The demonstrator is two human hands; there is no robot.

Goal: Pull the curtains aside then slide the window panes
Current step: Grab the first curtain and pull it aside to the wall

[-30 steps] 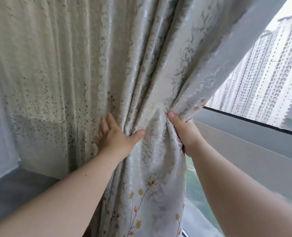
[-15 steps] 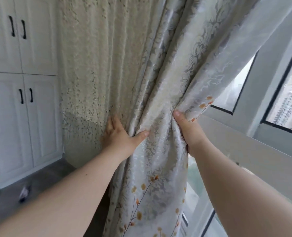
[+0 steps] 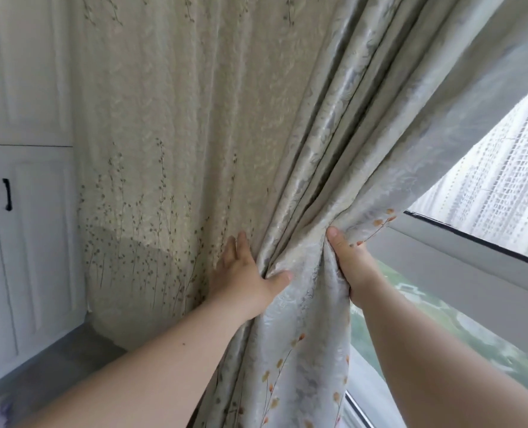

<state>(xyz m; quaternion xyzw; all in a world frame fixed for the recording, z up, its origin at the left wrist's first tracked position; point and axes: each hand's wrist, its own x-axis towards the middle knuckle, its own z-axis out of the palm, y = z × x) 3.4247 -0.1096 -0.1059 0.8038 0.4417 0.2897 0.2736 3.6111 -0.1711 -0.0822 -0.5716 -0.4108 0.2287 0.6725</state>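
Observation:
A pale silvery curtain with small orange flowers near its hem is gathered into thick folds at the centre. My left hand presses on the bunch from the left, fingers spread on the cloth and thumb hooked round the folds. My right hand grips the curtain's right edge, pinching the fabric. A flatter cream curtain with fine twig print hangs behind on the left. To the right the window pane is uncovered, with its grey frame below.
White cupboard doors with black handles stand at the left. Grey floor runs along the bottom left. Through the glass I see tall apartment blocks and greenery below.
Both hands have carried the bunched curtain leftward. The view has swung back to the right, hiding part of the cupboards and showing more of the window pane.

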